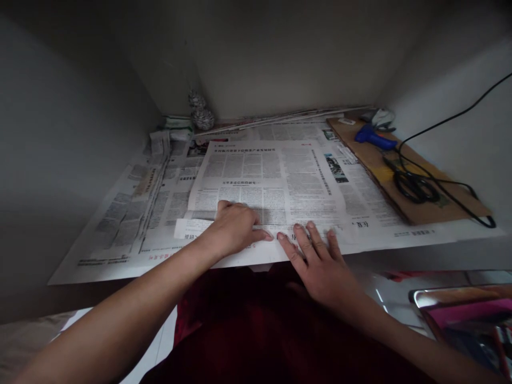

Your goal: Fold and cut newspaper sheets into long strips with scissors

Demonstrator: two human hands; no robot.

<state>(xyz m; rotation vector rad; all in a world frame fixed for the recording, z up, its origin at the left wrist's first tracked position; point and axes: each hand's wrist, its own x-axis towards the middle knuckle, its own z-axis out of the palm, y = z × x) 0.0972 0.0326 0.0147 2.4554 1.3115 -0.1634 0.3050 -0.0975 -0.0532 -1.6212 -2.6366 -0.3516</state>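
A printed newspaper sheet point(256, 176) lies flat in front of me, over other newspaper that covers the table. Along its near edge runs a narrow folded strip point(184, 228), whose left end sticks out past the sheet. My left hand point(236, 226) rests on this near edge with its fingers curled in and its thumb stretched to the right along the fold. Just to the right, my right hand point(322, 264) lies with fingers spread, their tips pressing on the paper. The left hand covers part of the strip.
On the right, a cardboard piece point(452, 205) carries a blue glue gun point(376, 138) and black-handled scissors point(416, 185), with a black cord point(456, 114) trailing off. Thin paper rods point(276, 120) and a knobbly grey-white ornament point(201, 112) stand along the back wall. Paper strips point(154, 181) lie left.
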